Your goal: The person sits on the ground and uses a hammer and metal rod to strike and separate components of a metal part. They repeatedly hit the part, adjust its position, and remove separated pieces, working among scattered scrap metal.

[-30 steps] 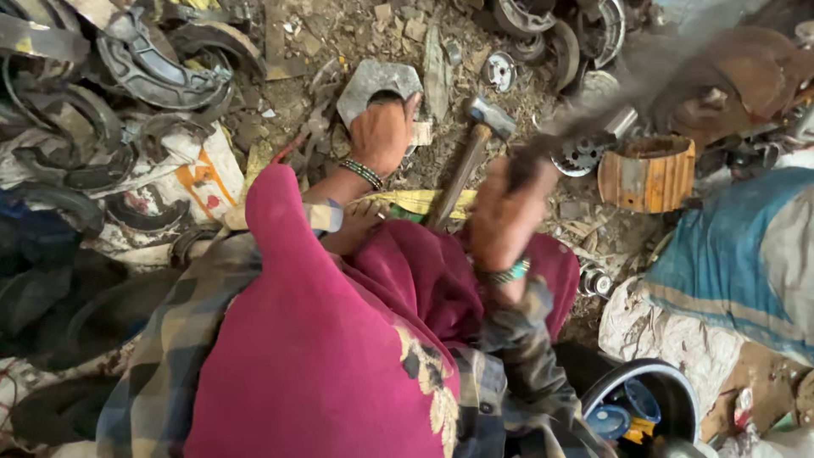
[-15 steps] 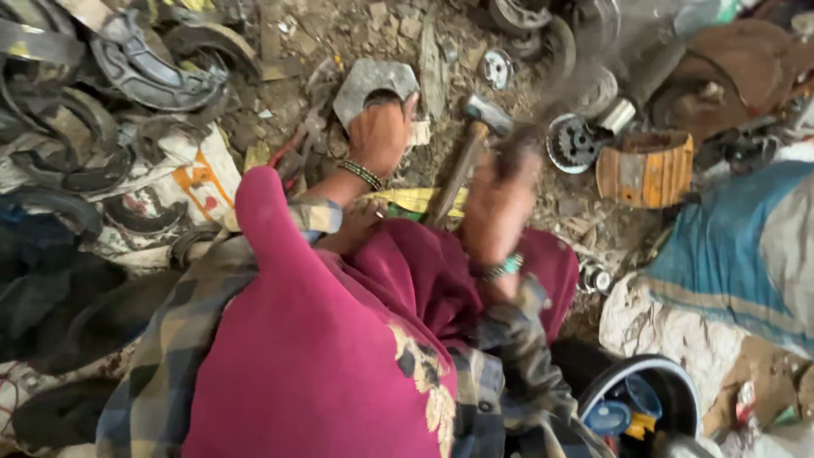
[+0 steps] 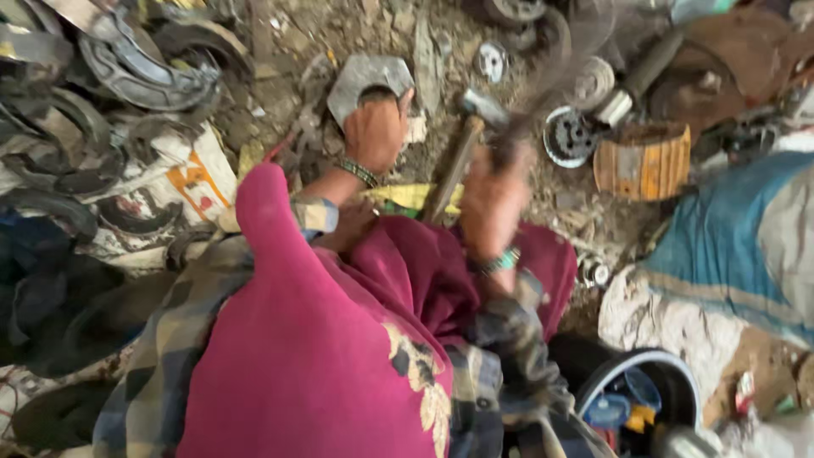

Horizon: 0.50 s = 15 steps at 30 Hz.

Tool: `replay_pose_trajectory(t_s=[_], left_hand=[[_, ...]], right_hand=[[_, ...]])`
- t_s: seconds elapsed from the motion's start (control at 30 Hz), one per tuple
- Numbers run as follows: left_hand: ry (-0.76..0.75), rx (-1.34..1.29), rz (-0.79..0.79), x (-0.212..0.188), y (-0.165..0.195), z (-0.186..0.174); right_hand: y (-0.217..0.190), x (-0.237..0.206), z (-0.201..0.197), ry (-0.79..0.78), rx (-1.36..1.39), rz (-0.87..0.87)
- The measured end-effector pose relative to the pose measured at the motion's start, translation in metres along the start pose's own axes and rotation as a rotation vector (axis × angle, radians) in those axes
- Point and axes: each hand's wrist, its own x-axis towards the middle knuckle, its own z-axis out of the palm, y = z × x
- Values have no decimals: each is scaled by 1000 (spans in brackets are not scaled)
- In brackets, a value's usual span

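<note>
Where the left hand [image 3: 376, 131] presses down, fingers curled over its edge, lies a flat grey hexagonal metal plate [image 3: 366, 80] on the dirt. The hammer [image 3: 462, 153] lies beside it, wooden handle running from the lap up to the steel head, pointing away from the person. Right hand [image 3: 493, 191] is blurred, closed on a dark rod-like tool (can't tell which kind). Orange ribbed cylinder [image 3: 642, 161] stands right. Dark bucket [image 3: 644, 399], lower right, holds blue and yellow bits. Curved rusty scrap [image 3: 136, 68] piled left.
</note>
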Motion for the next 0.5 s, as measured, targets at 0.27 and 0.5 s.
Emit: replay_pose_trajectory(t_s=[0.27, 0.5], left_hand=[[156, -63, 27, 6, -3, 3], [74, -84, 26, -1, -4, 3]], right_hand=[[10, -20, 60, -295, -276, 102], [-2, -9, 7, -60, -39, -19]])
